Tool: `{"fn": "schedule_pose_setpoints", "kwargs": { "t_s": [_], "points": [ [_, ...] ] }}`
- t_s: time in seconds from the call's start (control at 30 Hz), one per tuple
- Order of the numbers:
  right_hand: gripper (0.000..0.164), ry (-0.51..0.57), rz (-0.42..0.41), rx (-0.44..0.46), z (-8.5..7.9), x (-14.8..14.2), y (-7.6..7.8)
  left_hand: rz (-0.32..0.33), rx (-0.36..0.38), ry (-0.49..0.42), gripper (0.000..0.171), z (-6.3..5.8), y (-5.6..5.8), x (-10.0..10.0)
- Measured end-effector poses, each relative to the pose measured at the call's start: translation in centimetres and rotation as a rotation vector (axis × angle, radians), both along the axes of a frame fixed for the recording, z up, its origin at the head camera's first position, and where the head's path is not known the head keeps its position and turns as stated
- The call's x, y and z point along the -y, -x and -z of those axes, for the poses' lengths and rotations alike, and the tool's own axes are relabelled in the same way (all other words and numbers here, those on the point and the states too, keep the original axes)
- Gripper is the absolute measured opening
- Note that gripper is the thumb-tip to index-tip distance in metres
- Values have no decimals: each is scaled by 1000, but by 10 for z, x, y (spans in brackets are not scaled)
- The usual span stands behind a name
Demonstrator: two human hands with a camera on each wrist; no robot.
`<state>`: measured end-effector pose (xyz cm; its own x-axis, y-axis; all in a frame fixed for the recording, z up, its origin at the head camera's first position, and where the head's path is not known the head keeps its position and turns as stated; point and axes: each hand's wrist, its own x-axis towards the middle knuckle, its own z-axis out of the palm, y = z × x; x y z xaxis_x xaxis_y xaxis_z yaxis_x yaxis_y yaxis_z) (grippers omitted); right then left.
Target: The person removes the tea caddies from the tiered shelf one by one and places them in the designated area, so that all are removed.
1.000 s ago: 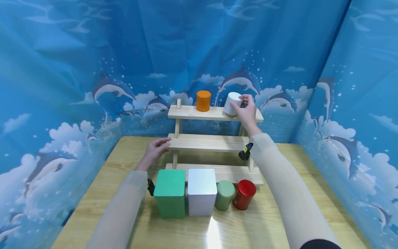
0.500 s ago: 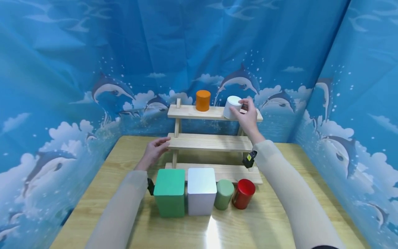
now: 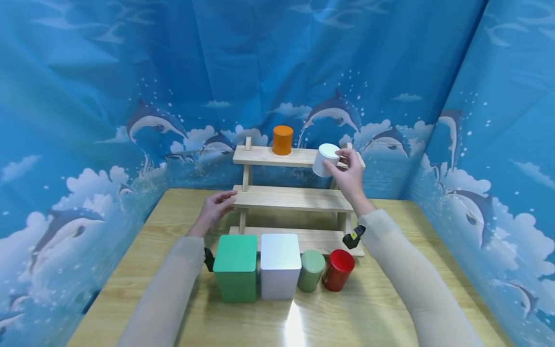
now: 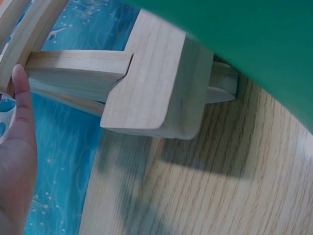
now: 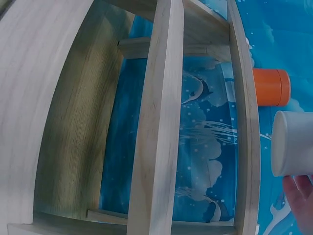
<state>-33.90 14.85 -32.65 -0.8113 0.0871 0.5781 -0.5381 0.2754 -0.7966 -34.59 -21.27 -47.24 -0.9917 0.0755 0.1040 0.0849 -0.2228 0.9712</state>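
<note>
My right hand (image 3: 350,177) pinches a white cylindrical canister (image 3: 325,163) between thumb and fingers. In the head view the canister overlaps the top board's front edge, slightly tilted. The right wrist view shows the white canister (image 5: 293,143) apart from the top board, with fingertips at its side. My left hand (image 3: 216,210) grips the left end of the wooden three-tier stand's middle board (image 3: 286,196). In the left wrist view its thumb (image 4: 23,105) presses against that board, the other fingers mostly hidden. An orange canister (image 3: 283,140) stands upright on the top board (image 3: 260,155).
In front of the stand, a green box (image 3: 236,270), a white box (image 3: 280,267), a pale green canister (image 3: 311,272) and a red canister (image 3: 338,271) stand in a row on the wooden table (image 3: 243,325). A blue dolphin-print curtain (image 3: 243,67) hangs behind.
My right hand has brought the white canister off the top board, toward me and down, uncovering the peg at the board's right end. The left hand has stayed at the middle board.
</note>
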Motion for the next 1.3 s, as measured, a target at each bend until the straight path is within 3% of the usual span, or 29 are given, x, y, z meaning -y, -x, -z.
{"fn": "schedule_pose_setpoints", "kwargs": {
  "t_s": [0.17,0.4,0.63,0.83,1.1,1.3],
  "points": [
    [37,-36,21,-17,-2,-2,-16,15,-18,-8,44,2,-1,-1],
    [34,-22,-12,-46,2,-10,-27,20,10,-10,46,0,-3,0],
    [35,-24,4,-53,6,-15,-42,26,54,16,43,-10,-8,-1],
    [34,-57,14,-96,12,-23,-57,36,47,28,43,-17,-13,-2],
    [35,-61,12,-145,20,-33,-67,8,33,43,48,0,0,2],
    [34,-26,-10,-180,23,-39,-74,16,40,53,49,-3,0,1]
  ]
}}
